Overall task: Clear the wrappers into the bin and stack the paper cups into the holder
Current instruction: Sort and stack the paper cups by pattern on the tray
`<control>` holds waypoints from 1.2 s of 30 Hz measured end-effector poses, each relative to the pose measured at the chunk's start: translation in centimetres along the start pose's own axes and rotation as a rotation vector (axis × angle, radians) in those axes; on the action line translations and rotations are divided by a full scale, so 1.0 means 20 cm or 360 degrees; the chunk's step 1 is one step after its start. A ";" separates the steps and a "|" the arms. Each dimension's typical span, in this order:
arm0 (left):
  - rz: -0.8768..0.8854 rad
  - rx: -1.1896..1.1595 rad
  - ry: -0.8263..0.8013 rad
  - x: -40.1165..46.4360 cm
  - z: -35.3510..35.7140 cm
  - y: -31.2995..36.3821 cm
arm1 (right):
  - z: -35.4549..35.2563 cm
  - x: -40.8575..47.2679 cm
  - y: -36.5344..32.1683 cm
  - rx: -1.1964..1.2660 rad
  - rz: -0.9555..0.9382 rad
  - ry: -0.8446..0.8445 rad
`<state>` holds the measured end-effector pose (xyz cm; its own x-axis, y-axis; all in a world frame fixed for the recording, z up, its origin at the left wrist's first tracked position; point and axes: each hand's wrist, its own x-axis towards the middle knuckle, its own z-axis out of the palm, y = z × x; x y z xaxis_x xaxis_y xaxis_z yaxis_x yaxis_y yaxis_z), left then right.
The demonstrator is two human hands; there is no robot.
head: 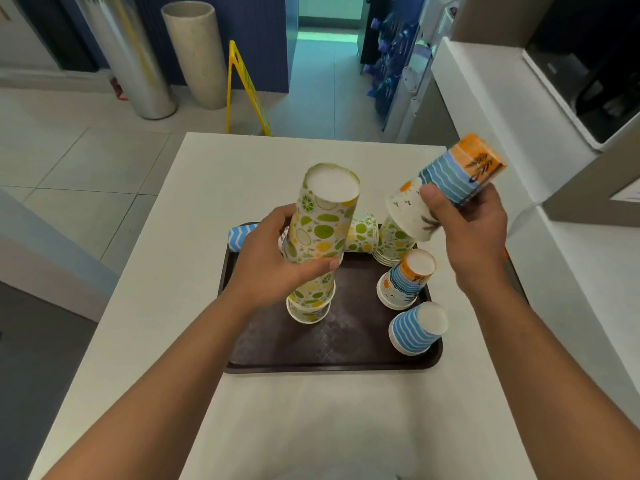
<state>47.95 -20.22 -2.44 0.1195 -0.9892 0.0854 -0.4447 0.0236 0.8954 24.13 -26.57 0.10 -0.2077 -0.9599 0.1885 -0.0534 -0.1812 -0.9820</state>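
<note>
My left hand (277, 268) grips a tall upside-down stack of lemon-and-lime paper cups (320, 230), whose lower end rests on the dark brown tray (311, 355). My right hand (474, 230) holds a short stack of orange-and-blue sunset cups (450, 185) tilted in the air above the tray's far right corner. On the tray stand a small sunset cup stack (407, 278), a blue wave-striped cup stack (417, 329) and a lemon cup stack (394, 242). One lemon cup (362, 233) lies on its side. A blue zigzag cup (240, 235) lies at the tray's far left corner.
The tray sits on a white table (173, 306). To the right runs a white counter (491, 109) bearing a dark appliance (595, 71). On the floor behind stand a metal cylinder (128, 57), a beige cylinder (197, 53) and a yellow floor sign (246, 88).
</note>
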 end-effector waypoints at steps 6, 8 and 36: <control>0.0068 -0.0033 0.0048 0.00 0.02 0.08 | -0.20 -0.08 0.25 -0.0551 0.0128 -0.0112; 0.0099 -0.0058 0.0049 0.02 0.03 0.12 | -0.22 -0.11 0.32 -0.0669 0.0208 -0.0182; -0.0119 0.0105 -0.0226 0.56 1.01 -0.05 | -0.36 0.01 0.51 -0.0977 0.0397 -0.0706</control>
<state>31.75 -34.19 -11.13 0.0300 -0.9984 -0.0469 -0.4971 -0.0556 0.8659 16.51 -27.10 -9.85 0.1170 -0.9756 -0.1859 -0.6119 0.0766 -0.7872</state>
